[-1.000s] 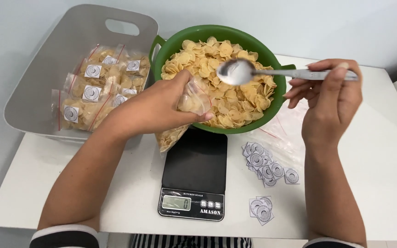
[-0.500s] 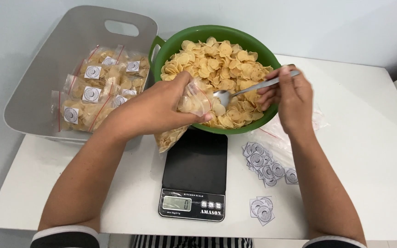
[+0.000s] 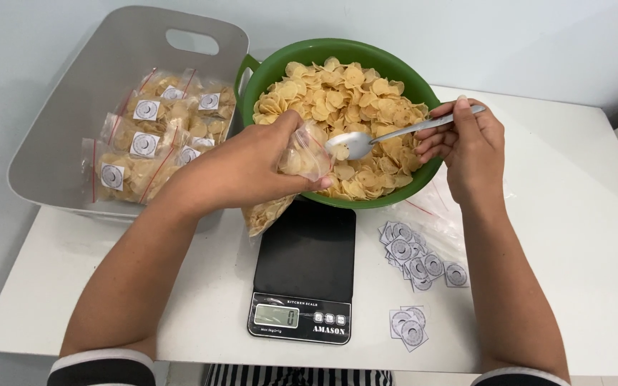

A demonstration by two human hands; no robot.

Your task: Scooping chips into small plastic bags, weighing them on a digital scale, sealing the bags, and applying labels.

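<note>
My left hand [image 3: 252, 168] is gripping a bag [image 3: 291, 179] of chips; my right hand [image 3: 470, 146] is pinching a spoon [image 3: 388, 136] over the bowl [image 3: 323, 51].

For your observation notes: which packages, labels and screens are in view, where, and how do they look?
Sealed bags: grey bin, left; clear, round-marked labels.
Open bag: left hand; clear, part-filled with chips.
Loose labels: table, right of scale; white squares, grey rings.
Screen: scale's front; small grey rectangle.

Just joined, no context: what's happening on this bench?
A person is filling a bag with chips from a green bowl. The left hand holds the bag open at the bowl's rim; the right hand holds a spoon at its mouth. The scale is bare. Filled bags lie in a grey bin.
</note>
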